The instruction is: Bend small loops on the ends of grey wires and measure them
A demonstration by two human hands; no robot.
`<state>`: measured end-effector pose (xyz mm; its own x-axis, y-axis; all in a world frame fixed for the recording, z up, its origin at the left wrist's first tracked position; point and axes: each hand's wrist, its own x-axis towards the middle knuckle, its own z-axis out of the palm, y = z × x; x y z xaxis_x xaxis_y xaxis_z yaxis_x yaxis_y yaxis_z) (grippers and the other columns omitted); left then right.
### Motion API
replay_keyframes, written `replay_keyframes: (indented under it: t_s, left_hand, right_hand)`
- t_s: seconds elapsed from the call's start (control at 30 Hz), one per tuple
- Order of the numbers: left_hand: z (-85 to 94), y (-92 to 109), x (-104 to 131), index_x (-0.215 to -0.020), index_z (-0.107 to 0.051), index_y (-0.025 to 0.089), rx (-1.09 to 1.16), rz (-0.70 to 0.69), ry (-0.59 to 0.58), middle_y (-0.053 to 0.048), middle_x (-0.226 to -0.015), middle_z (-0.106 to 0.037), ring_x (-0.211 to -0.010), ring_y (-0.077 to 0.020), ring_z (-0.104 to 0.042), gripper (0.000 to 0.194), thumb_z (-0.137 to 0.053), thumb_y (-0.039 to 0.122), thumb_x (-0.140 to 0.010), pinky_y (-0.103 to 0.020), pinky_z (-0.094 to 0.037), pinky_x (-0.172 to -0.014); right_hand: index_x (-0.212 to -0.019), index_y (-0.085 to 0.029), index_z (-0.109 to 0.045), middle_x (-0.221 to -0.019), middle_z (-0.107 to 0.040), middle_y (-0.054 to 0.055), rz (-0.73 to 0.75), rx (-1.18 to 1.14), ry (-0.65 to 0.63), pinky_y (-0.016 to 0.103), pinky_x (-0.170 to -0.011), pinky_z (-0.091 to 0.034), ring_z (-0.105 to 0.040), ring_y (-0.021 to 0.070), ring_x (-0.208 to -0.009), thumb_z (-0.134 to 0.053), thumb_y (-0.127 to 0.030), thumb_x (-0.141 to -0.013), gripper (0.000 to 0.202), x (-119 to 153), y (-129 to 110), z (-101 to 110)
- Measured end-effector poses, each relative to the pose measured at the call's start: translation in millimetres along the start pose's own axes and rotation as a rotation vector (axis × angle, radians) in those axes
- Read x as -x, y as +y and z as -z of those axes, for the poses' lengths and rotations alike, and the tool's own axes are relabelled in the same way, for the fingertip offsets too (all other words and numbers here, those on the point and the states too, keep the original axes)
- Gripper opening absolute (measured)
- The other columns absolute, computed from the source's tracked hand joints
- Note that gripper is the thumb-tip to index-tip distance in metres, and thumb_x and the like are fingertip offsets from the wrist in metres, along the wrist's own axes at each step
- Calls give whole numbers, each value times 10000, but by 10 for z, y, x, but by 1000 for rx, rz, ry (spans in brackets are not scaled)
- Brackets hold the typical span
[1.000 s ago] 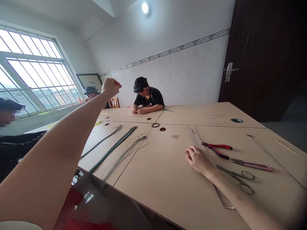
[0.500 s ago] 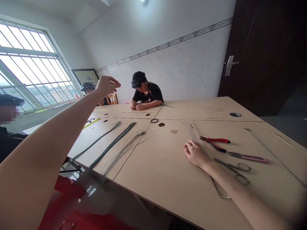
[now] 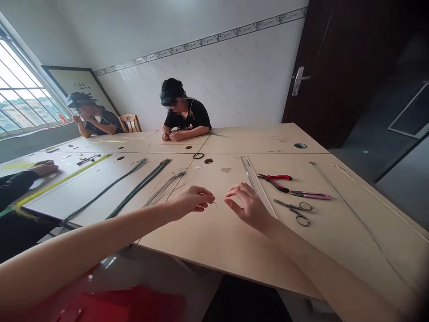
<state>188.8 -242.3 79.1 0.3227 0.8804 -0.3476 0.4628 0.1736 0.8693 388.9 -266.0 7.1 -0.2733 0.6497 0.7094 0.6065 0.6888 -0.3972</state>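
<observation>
Above the front middle of the table, my left hand (image 3: 191, 201) is closed in a pinch on a thin wire (image 3: 216, 205); only a short curved end shows past the fingertips. Facing it across a small gap is my right hand (image 3: 250, 206), thumb and fingers apart, nothing visible between them. Behind the right hand lies a clear ruler (image 3: 249, 172), partly covered by it. Red-handled pliers (image 3: 278, 181), pink-handled snips (image 3: 310, 195) and metal scissors (image 3: 296, 210) rest to its right. Left of my left hand lie bundles of thin wire (image 3: 140, 188), fanned at their far ends.
Two co-workers sit at the table's far side; another's hand (image 3: 45, 167) is at the left. A black ring (image 3: 198, 155), a tape roll (image 3: 300, 146) and round holes (image 3: 208, 161) mark the tabletop. A long strand (image 3: 355, 219) runs along the right.
My left hand has come down from high on the left to the table's middle, still pinching. My right hand has lifted off the ruler and opened toward it. The view has shifted.
</observation>
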Motion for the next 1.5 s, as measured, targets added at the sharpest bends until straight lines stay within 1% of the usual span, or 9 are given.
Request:
replay_keyframes:
  t_s: [0.17,0.33,0.57,0.67,0.8,0.87,0.97,1.17,1.5]
  left_hand:
    - [-130,-64,12,-710,-632,138,110,-25,-50,-13,-705,-587,-649,-102,-499,269,-760,358,-621,-273,-416,-656]
    - [-124,-125,-54,-694,-636,151,125,-52,-66,-18,-685,-585,-646,-116,-516,231,-745,345,-635,-294,-426,-653]
    - [-166,-146,-84,-785,-641,147,-100,-171,-72,-69,-786,-662,-719,-149,-599,277,-632,423,-764,-300,-484,-693]
    - [44,-215,-257,-903,-645,143,-314,-249,17,-90,-933,-673,-863,-192,-619,351,-503,462,-873,-363,-497,-789]
    - [577,-463,-648,-1151,-565,166,-625,-330,259,-105,-1305,-497,-1197,-267,-461,299,-540,316,-893,-510,-363,-1004]
    - [814,-619,-850,-1235,-511,180,-748,-321,361,-108,-1389,-412,-1252,-294,-406,363,-544,295,-892,-547,-324,-1029]
    - [1031,-829,-1111,-1266,-485,177,-885,-267,457,-114,-1386,-414,-1249,-303,-411,399,-545,305,-893,-561,-327,-1023]
    - [1218,-1053,-1418,-1283,-469,174,-1004,-172,513,-119,-1370,-432,-1226,-299,-439,422,-531,338,-899,-555,-351,-1007]
    - [1341,-1126,-1566,-1280,-470,175,-1017,-113,538,-118,-1361,-439,-1207,-293,-458,417,-532,332,-899,-542,-376,-991]
  right_hand:
    - [-915,-208,-590,-931,-599,56,-22,-32,-42,306,-794,-487,-577,173,-892,-502,-297,-916,125,30,-144,-15]
    - [-925,-190,-608,-915,-612,63,15,16,-75,354,-804,-432,-560,196,-864,-547,-365,-888,188,48,-177,-60]
    - [-841,-192,-608,-836,-633,57,29,48,-68,362,-754,-365,-531,197,-792,-462,-266,-932,188,69,-164,-85]
    - [-817,-195,-593,-822,-619,45,-29,14,-37,357,-762,-377,-536,192,-786,-505,-254,-912,142,56,-113,-64]
    - [-790,-198,-561,-797,-597,34,-143,-49,11,349,-780,-415,-547,191,-798,-529,-234,-895,115,17,-44,-36]
    - [-781,-202,-551,-794,-591,28,-183,-79,21,342,-779,-427,-552,188,-804,-537,-225,-888,110,6,-32,-32]
    - [-761,-205,-542,-791,-580,23,-231,-120,31,331,-764,-438,-555,182,-798,-540,-233,-885,127,0,-37,-30]
    - [-734,-211,-518,-766,-564,13,-316,-209,65,316,-726,-435,-553,176,-767,-539,-295,-884,173,-36,-58,33]
    - [-736,-209,-538,-795,-567,16,-409,-434,245,333,-752,-443,-551,172,-773,-578,-315,-856,165,-120,-122,224]
